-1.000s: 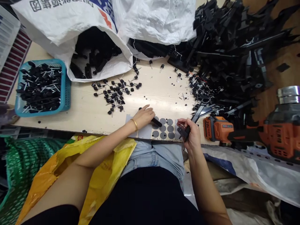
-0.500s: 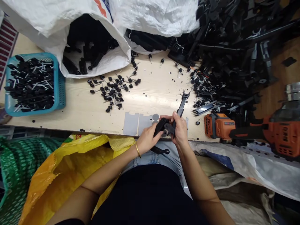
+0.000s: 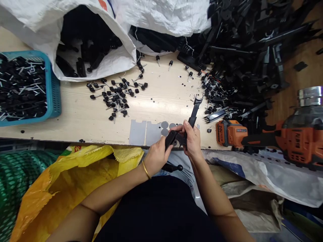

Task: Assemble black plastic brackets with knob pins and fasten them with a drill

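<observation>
At the far left a blue basket [image 3: 54, 90] sits on the desk [image 3: 75, 121], filled with black-headed metal pins. Below the desk edge lies a yellow bag [image 3: 75, 174], with green netting [image 3: 15, 174] beside it. Behind the basket, an open white sack [image 3: 32, 20] spills black plastic pieces. A loose scatter of the same pins [image 3: 113, 97] lies on the bare wood just in front of the sack's mouth.

Near the desk's front edge is a grey sticker sheet [image 3: 141, 132] with round pads on its right part. Just right of it, the left hand [image 3: 157, 156], a gold bangle [image 3: 145, 169] on its wrist, is closed around a short black piece [image 3: 170, 138], thumb and fingers pinching it. That piece meets the lower end of a long black bar [image 3: 194, 112]. The right hand [image 3: 193, 139] is clenched around that lower end. Both hands work over the front edge of the desk, touching each other.

The bar's long axis runs away from the person, leaning slightly right. Its hooked tip [image 3: 198, 98] points toward the back of the desk, above the wood. A black knobbed part [image 3: 173, 167] lies on the person's lap under the hands.

To the right, an orange drill [image 3: 234, 134] lies on its side at the desk's edge. Behind it, a large heap of black plastic parts [image 3: 247, 50] covers the rest of the desk.
</observation>
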A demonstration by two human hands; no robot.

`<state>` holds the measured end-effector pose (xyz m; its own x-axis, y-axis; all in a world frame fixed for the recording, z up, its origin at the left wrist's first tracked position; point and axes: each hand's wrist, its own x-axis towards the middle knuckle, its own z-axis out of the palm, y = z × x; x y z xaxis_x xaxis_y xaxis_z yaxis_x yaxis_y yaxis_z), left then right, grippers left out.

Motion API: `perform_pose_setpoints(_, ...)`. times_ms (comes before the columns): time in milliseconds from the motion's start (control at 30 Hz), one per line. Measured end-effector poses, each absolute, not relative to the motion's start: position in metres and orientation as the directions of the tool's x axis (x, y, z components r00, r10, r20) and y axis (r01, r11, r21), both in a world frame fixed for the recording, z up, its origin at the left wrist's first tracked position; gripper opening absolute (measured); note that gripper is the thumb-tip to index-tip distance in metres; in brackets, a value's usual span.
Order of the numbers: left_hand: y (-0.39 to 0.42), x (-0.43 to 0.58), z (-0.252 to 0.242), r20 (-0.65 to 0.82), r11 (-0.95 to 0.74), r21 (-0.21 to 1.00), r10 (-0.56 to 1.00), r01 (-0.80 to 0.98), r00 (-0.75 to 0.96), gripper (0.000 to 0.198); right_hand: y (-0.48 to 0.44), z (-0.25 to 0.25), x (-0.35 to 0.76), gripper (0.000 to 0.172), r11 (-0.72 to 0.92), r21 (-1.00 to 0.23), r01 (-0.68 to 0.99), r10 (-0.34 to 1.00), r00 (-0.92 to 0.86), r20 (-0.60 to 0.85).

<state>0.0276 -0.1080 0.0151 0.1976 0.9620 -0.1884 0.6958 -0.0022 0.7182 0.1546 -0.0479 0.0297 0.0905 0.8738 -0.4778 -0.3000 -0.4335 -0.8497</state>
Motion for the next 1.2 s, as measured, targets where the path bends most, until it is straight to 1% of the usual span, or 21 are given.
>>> perform_pose_setpoints(100, -0.114, 0.030, 0.018, -0.214, 0.014, 0.670, 0.961, 0.743, 0.175, 0.019, -0.054, 0.027, 0.151, 0.044, -0.446, -0.838, -0.315, 0.867, 0.081, -0.492)
perform_pose_setpoints(233, -0.118, 0.034, 0.020, -0.254, 0.029, 0.600, 0.955, 0.799, 0.156, 0.020, -0.057, 0.019, 0.147, 0.044, -0.408, -0.839, -0.360, 0.852, 0.181, -0.492)
perform_pose_setpoints(267, -0.119, 0.035, 0.019, -0.265, 0.024, 0.589, 0.950, 0.808, 0.166, 0.020, -0.057, 0.017, 0.146, 0.043, -0.416, -0.830, -0.372, 0.845, 0.178, -0.504)
perform_pose_setpoints(367, -0.123, 0.038, 0.020, -0.289, 0.007, 0.572, 0.938, 0.820, 0.193, 0.020, -0.058, 0.015, 0.146, 0.041, -0.517, -0.767, -0.380, 0.818, 0.043, -0.573)
perform_pose_setpoints(400, -0.124, 0.040, 0.020, -0.289, 0.006, 0.572, 0.937, 0.820, 0.195, 0.020, -0.059, 0.015, 0.145, 0.041, -0.524, -0.754, -0.395, 0.815, 0.022, -0.578)
perform_pose_setpoints(433, -0.127, 0.041, 0.021, -0.284, 0.007, 0.574, 0.939, 0.819, 0.192, 0.020, -0.060, 0.015, 0.143, 0.041, -0.499, -0.753, -0.429, 0.823, 0.037, -0.567)
perform_pose_setpoints(500, -0.131, 0.043, 0.022, -0.261, 0.005, 0.585, 0.948, 0.811, 0.182, 0.019, -0.063, 0.017, 0.141, 0.041, -0.381, -0.772, -0.509, 0.849, 0.139, -0.510)
perform_pose_setpoints(533, -0.133, 0.043, 0.023, -0.251, -0.002, 0.594, 0.950, 0.804, 0.187, 0.020, -0.065, 0.017, 0.141, 0.042, -0.343, -0.780, -0.523, 0.856, 0.167, -0.489)
perform_pose_setpoints(567, -0.134, 0.043, 0.023, -0.248, -0.012, 0.605, 0.947, 0.796, 0.202, 0.021, -0.066, 0.017, 0.141, 0.042, -0.349, -0.783, -0.516, 0.861, 0.152, -0.484)
perform_pose_setpoints(667, -0.136, 0.042, 0.025, -0.267, -0.040, 0.623, 0.928, 0.781, 0.260, 0.027, -0.066, 0.016, 0.145, 0.042, -0.470, -0.768, -0.436, 0.852, 0.005, -0.524)
perform_pose_setpoints(700, -0.135, 0.041, 0.025, -0.272, -0.044, 0.617, 0.925, 0.785, 0.266, 0.028, -0.065, 0.015, 0.146, 0.043, -0.479, -0.764, -0.431, 0.850, -0.013, -0.526)
perform_pose_setpoints(767, -0.133, 0.041, 0.027, -0.276, -0.042, 0.591, 0.928, 0.806, 0.251, 0.026, -0.064, 0.014, 0.145, 0.043, -0.425, -0.774, -0.471, 0.866, 0.040, -0.499)
perform_pose_setpoints(867, -0.130, 0.042, 0.030, -0.292, -0.027, 0.554, 0.930, 0.832, 0.224, 0.018, -0.065, 0.013, 0.140, 0.045, -0.328, -0.792, -0.514, 0.878, 0.142, -0.456)
perform_pose_setpoints(933, -0.129, 0.041, 0.032, -0.302, -0.030, 0.547, 0.925, 0.836, 0.231, 0.016, -0.065, 0.013, 0.137, 0.045, -0.330, -0.796, -0.507, 0.878, 0.145, -0.456)
perform_pose_setpoints(1067, -0.127, 0.036, 0.030, -0.319, -0.055, 0.558, 0.907, 0.828, 0.276, 0.019, -0.065, 0.010, 0.139, 0.044, -0.411, -0.792, -0.452, 0.866, 0.079, -0.494)
perform_pose_setpoints(1200, -0.123, 0.033, 0.029, -0.360, -0.062, 0.520, 0.889, 0.852, 0.284, 0.021, -0.063, 0.008, 0.138, 0.046, -0.357, -0.801, -0.481, 0.869, 0.145, -0.474)
